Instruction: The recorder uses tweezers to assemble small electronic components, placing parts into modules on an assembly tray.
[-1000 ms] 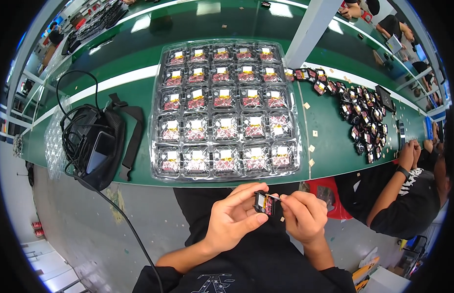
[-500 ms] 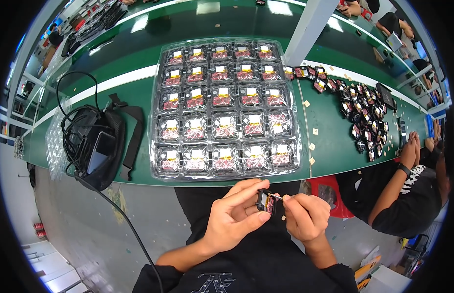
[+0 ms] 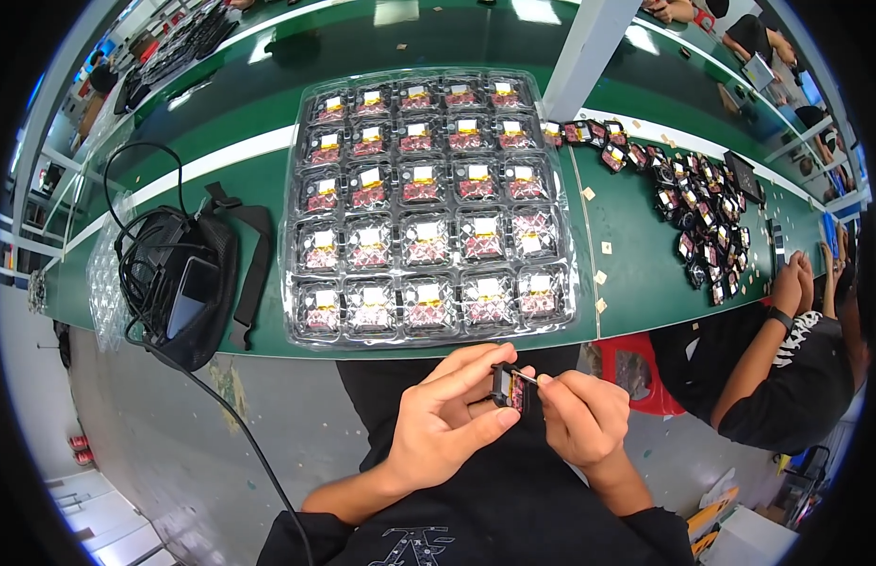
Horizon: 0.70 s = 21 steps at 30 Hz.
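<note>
Small part (image 3: 510,388) in the grip: black w/ red. Beyond it, clear tray (image 3: 429,206) on green table (image 3: 645,274); black bag (image 3: 179,283) far left.

The person wore a black short-sleeved top, its sleeve edges ending at the lower rim of the head view, with a pale grey angular graphic printed across the chest. Both forearms were bare. The left hand (image 3: 449,426) and right hand (image 3: 581,422) carried no gloves, rings, or wristbands.
</note>
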Each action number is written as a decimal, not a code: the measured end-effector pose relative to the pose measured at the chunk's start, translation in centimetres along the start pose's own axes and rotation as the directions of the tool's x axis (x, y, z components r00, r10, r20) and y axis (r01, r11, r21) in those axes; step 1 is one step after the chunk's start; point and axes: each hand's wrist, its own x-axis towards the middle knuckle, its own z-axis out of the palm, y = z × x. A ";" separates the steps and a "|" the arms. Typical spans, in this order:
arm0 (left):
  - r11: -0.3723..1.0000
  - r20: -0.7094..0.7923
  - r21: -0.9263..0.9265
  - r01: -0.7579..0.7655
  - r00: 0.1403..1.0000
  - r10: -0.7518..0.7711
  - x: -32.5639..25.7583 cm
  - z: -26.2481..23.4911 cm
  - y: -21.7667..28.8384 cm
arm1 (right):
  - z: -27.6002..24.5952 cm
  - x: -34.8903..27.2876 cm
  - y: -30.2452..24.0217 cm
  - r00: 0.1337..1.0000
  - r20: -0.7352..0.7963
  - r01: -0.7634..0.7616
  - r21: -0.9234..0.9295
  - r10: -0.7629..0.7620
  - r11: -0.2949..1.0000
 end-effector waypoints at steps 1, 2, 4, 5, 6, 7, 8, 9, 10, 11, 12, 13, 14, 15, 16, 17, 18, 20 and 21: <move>1.000 0.001 -0.010 0.011 1.000 -0.011 0.0 -0.1 0.0 | 0.2 0.0 0.1 1.000 -0.020 0.005 0.004 -0.005 1.000; 1.000 0.003 -0.010 0.012 1.000 -0.012 0.0 -0.1 0.1 | 0.3 0.1 0.1 0.999 -0.040 0.010 0.007 -0.010 1.000; 0.999 0.021 0.039 -0.006 1.000 0.005 -0.1 -0.4 0.2 | 0.3 0.2 0.2 0.999 -0.051 -0.012 0.048 0.014 0.999; 0.999 0.021 0.040 -0.005 1.000 0.004 -0.2 -0.3 0.1 | 0.2 0.2 0.2 0.998 -0.059 -0.032 0.087 0.037 0.996; 0.999 0.016 0.021 -0.025 1.000 0.025 -0.3 -0.1 0.1 | 0.0 0.2 0.1 0.998 -0.059 -0.031 0.090 0.037 0.995; 0.999 0.010 0.002 -0.045 0.999 0.045 -0.3 0.0 0.0 | -0.2 0.2 0.0 0.998 -0.057 -0.037 0.075 0.041 0.997; 0.999 0.007 0.004 -0.045 0.999 0.045 -0.3 0.0 0.0 | -0.4 0.3 -0.1 0.997 -0.055 -0.042 0.060 0.046 0.997; 0.999 0.009 0.013 -0.045 0.999 0.045 -0.2 0.0 0.0 | -0.5 0.3 0.0 0.997 -0.055 -0.043 0.060 0.046 0.997; 0.999 0.011 0.022 -0.045 0.999 0.045 -0.2 0.0 -0.1 | -0.6 0.4 0.0 0.998 -0.045 -0.032 0.049 0.034 0.998; 0.999 0.011 0.023 -0.043 0.999 0.043 -0.1 0.1 -0.1 | -0.7 0.5 0.1 0.999 -0.036 -0.021 0.038 0.022 0.999; 0.998 0.012 0.044 -0.053 0.999 0.053 -0.2 0.1 0.0 | -0.7 0.5 0.2 0.999 -0.037 -0.021 0.036 0.022 0.999; 0.996 0.012 0.066 -0.063 0.998 0.062 -0.3 0.1 0.0 | -0.8 0.5 0.2 0.999 -0.027 -0.016 0.041 0.017 0.999; 0.996 0.014 0.066 -0.063 0.998 0.062 -0.3 0.2 0.1 | -0.8 0.5 0.2 1.000 -0.018 -0.012 0.046 0.012 0.999; 0.996 0.013 0.067 -0.054 0.998 0.053 -0.3 0.2 0.2 | -0.8 0.5 0.2 1.000 -0.018 -0.013 0.047 0.014 0.999; 0.997 0.012 0.068 -0.045 0.999 0.044 -0.3 0.2 0.2 | -0.8 0.5 0.2 1.000 -0.014 -0.005 0.040 0.006 0.999; 0.997 0.012 0.068 -0.043 0.999 0.043 -0.3 0.3 0.1 | -0.8 0.5 0.2 1.000 -0.010 0.002 0.033 -0.002 0.999; 0.997 -0.002 0.064 -0.040 0.999 0.040 -0.4 0.4 0.0 | -0.7 0.4 0.2 1.000 -0.010 0.002 0.033 -0.002 0.999; 0.997 -0.015 0.061 -0.037 0.999 0.038 -0.3 0.6 -0.1 | -0.4 0.2 0.1 0.999 -0.035 0.017 -0.028 -0.018 0.999; 0.998 -0.025 0.049 -0.037 0.999 0.039 -0.3 0.6 -0.1 | -0.3 0.1 -0.1 0.999 -0.036 0.018 -0.028 -0.019 0.999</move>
